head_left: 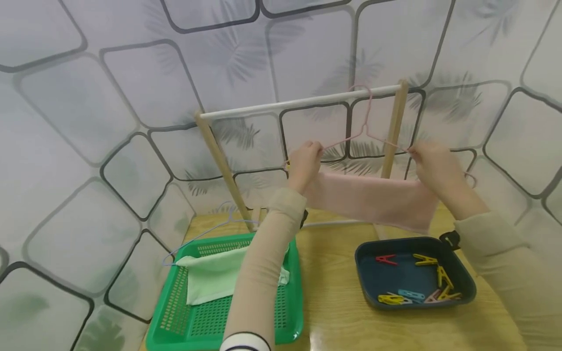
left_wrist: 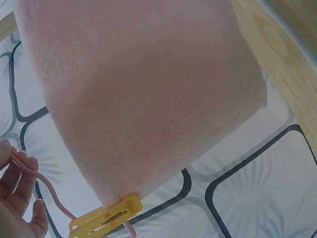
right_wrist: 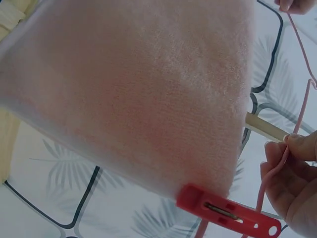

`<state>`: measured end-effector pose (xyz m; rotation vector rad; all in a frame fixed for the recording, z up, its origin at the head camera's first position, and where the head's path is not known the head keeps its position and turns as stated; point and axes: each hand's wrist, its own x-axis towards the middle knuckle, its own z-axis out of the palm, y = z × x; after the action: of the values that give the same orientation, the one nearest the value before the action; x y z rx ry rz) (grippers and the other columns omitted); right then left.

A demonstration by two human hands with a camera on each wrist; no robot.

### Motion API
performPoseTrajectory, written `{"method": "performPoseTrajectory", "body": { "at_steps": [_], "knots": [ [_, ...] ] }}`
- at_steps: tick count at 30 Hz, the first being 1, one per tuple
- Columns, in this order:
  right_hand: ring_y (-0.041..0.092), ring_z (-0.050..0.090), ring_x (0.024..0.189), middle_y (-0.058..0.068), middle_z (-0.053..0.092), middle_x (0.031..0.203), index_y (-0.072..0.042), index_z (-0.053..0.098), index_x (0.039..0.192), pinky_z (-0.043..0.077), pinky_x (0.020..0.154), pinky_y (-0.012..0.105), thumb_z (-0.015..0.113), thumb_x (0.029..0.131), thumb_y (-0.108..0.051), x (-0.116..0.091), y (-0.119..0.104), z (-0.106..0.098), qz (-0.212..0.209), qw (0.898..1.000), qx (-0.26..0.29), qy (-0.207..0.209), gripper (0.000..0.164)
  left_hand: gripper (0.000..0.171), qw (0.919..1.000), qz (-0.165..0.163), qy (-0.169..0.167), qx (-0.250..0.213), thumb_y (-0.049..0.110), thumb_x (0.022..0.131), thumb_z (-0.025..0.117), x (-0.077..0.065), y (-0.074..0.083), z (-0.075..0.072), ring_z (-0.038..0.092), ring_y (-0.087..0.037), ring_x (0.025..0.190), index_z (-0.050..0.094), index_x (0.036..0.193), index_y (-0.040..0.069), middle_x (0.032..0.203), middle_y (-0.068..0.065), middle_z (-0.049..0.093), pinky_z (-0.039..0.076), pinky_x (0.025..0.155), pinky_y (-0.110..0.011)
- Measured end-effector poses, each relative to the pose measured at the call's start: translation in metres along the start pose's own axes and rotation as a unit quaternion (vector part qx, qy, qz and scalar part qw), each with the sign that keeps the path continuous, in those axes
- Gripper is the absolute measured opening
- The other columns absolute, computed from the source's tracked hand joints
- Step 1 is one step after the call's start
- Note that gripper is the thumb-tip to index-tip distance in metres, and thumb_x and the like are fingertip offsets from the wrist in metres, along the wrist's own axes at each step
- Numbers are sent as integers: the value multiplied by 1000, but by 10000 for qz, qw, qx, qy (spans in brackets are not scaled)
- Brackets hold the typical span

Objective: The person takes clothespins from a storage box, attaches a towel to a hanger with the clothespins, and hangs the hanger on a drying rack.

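Note:
Both hands grip a pink clothes hanger (head_left: pixel 366 114), whose hook is up at the white bar of a rack; whether it bears on the bar I cannot tell. My left hand (head_left: pixel 306 163) pinches the hanger's left arm, my right hand (head_left: pixel 434 163) its right arm. Below hangs a pink towel (head_left: pixel 369 197). In the left wrist view a yellow clothespin (left_wrist: pixel 106 216) clips one towel corner to the hanger, beside the left fingers (left_wrist: pixel 22 186). A red clothespin (right_wrist: pixel 228 210) clips the other corner in the right wrist view, close to the right fingers (right_wrist: pixel 280 173).
The rack has a white top bar (head_left: pixel 281 105) and wooden posts. At left, a green basket (head_left: pixel 300 292) holds a light green cloth (head_left: pixel 215 275), with a blue hanger (head_left: pixel 210 228) at it. A dark blue bin (head_left: pixel 395 278) at right contains several clothespins. Patterned curtain surrounds the table.

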<state>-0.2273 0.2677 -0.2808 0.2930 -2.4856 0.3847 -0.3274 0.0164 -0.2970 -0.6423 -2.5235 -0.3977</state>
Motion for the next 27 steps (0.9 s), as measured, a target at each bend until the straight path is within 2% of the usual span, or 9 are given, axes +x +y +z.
{"method": "performPoseTrajectory", "body": {
  "at_steps": [5,9,15,19,23,27],
  "knots": [
    [36,45,69,20,51,76,2,51,83,35,60,44,43,78,-1,-4,1,3,-89,9999,-128,52,10,18,9996,-95,-245,103,26,83,39,1,5,8,46,-8,66,52,89,15,80,5,49,38,57,-23],
    [34,46,66,19,51,75,2,52,84,36,57,42,45,78,-1,-7,1,4,-116,9998,-143,99,10,23,9989,-98,-377,256,28,82,37,5,13,14,46,-12,81,49,97,15,92,3,49,38,63,-30],
    [33,47,65,18,53,74,1,53,84,36,57,41,47,76,0,-9,-2,7,-179,9997,-171,-10,10,34,9974,-98,-681,232,32,81,36,12,27,19,35,-14,100,38,112,18,110,1,40,32,76,-37],
    [31,47,65,17,52,73,1,52,85,37,56,40,47,76,1,-11,-3,10,-130,9997,-131,-187,10,39,9965,-42,-798,253,36,81,35,15,36,18,31,-12,104,33,117,20,114,2,36,29,80,-35],
    [31,47,66,17,51,73,2,52,86,36,55,40,47,76,2,-12,-3,12,-207,9997,-82,-108,11,43,9963,27,-818,278,37,81,34,17,44,16,29,-11,106,27,121,22,118,4,32,27,83,-32],
    [32,46,65,17,51,72,2,51,86,36,55,40,46,76,2,-13,-3,13,-235,9997,-91,-61,11,47,9956,-113,-881,301,38,80,34,18,50,17,31,-15,106,20,123,28,122,7,27,26,81,-40]
  ]
}}
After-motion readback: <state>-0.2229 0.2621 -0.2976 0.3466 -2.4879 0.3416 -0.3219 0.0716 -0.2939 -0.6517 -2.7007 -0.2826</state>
